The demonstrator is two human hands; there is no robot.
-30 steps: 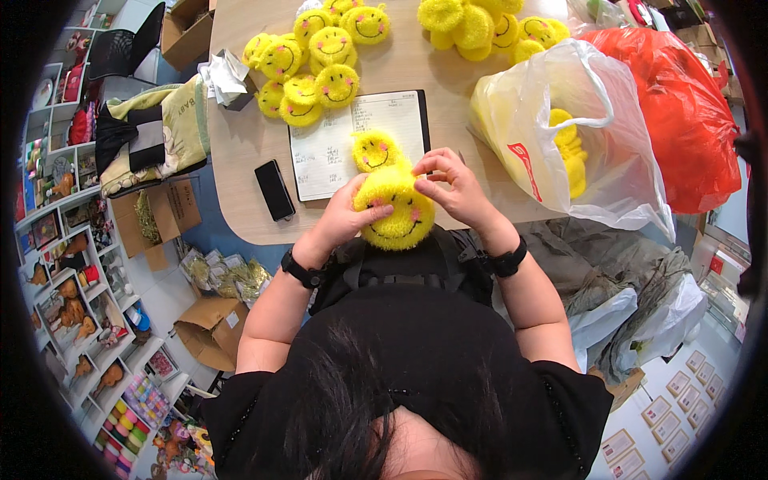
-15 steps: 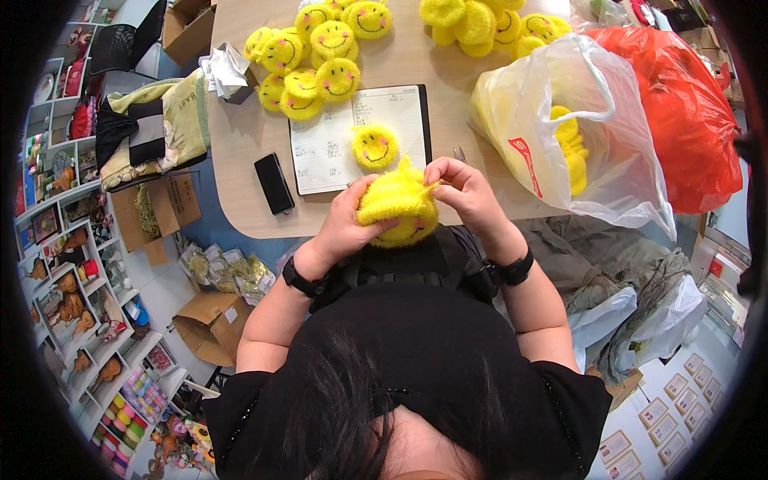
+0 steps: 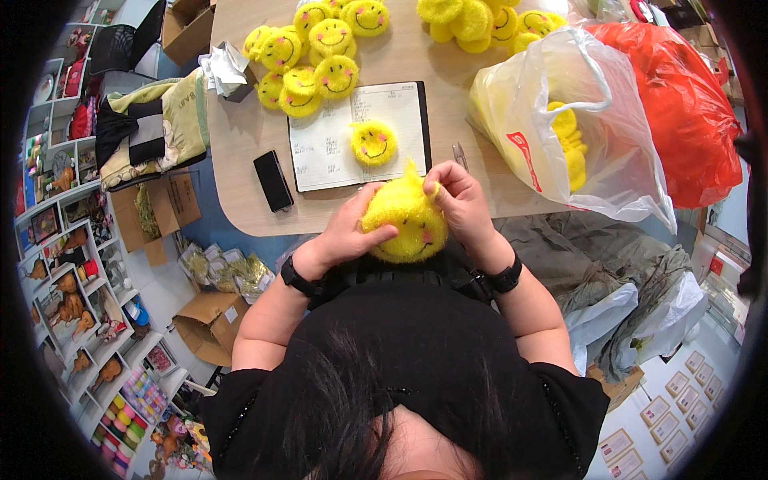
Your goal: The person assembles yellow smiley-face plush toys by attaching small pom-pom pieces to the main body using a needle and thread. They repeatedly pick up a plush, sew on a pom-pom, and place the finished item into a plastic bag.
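Observation:
Between my hands, close to my body at the table's near edge, is a fuzzy yellow smiley plush (image 3: 406, 228) with a stitched smile and pink cheeks. My left hand (image 3: 358, 226) grips its left side, thumb across the front. My right hand (image 3: 462, 202) pinches a bit of yellow yarn at the plush's upper right; the exact fingertip contact is hard to see. A tuft of yellow yarn (image 3: 411, 171) sticks up from the top. A smaller smiley piece (image 3: 374, 144) lies just beyond, on an open notebook (image 3: 320, 164) with handwriting.
A black phone (image 3: 274, 182) lies left of the notebook, a pen (image 3: 459, 154) to its right. Several yellow smiley pieces (image 3: 332, 38) are heaped at the far side. A white plastic bag (image 3: 512, 104) with yellow pieces and a red bag (image 3: 680, 112) stand at the right.
The plush has turned so that its smiling face shows more, and it sits slightly lower and to the right. My left thumb has shifted up onto its front. My right hand still pinches.

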